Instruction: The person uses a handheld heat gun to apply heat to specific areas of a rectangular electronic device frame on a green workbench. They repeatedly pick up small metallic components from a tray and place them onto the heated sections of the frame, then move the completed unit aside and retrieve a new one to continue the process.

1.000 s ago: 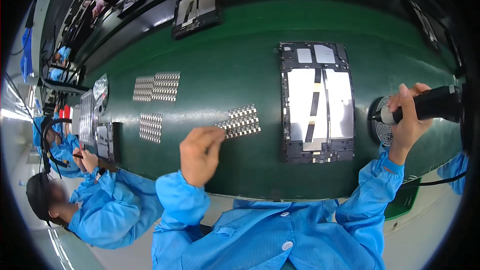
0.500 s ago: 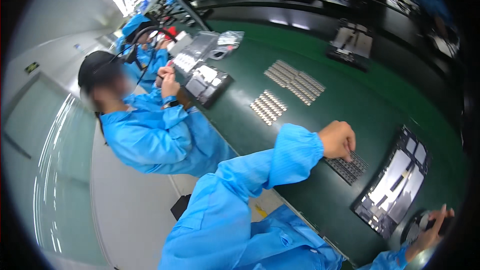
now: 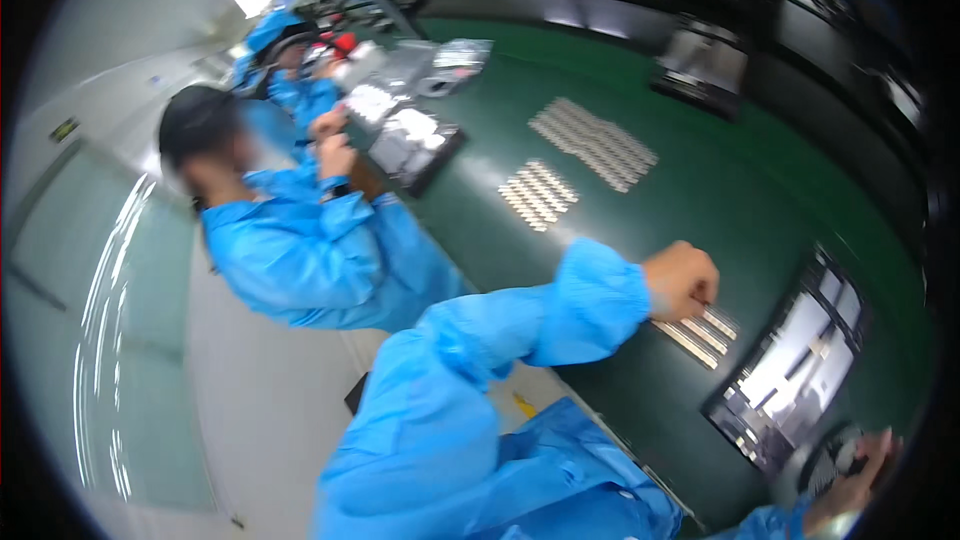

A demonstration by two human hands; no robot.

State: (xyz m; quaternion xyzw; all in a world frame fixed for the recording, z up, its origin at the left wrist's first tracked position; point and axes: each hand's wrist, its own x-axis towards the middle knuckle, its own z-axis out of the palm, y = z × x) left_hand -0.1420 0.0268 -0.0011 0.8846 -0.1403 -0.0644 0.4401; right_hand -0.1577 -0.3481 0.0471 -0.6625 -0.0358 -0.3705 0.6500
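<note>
My left hand (image 3: 682,280) is closed, knuckles up, over the far-left end of a sheet of small parts in rows (image 3: 700,338). The curled fingers hide whatever they pinch. Bright metallic strips show on that sheet. To its right lies an opened flat device (image 3: 800,350), its silvery insides facing up, tilted across the green table. At the lower right rim, my right hand (image 3: 855,490) is blurred beside a dark round object (image 3: 830,460); whether its fingers grip anything is unclear.
Two sheets of shiny small parts, a larger (image 3: 595,143) and a smaller (image 3: 538,194), lie farther off on the green table (image 3: 480,240). Another opened device (image 3: 703,65) stands at the back. On the left a co-worker (image 3: 290,240) in blue sits by a device (image 3: 415,148) and clear bags (image 3: 455,65).
The sheet under my left hand looked dark and now gleams in bright strips. That hand's fingers have curled in more. My right hand has shifted slightly at the rim.
</note>
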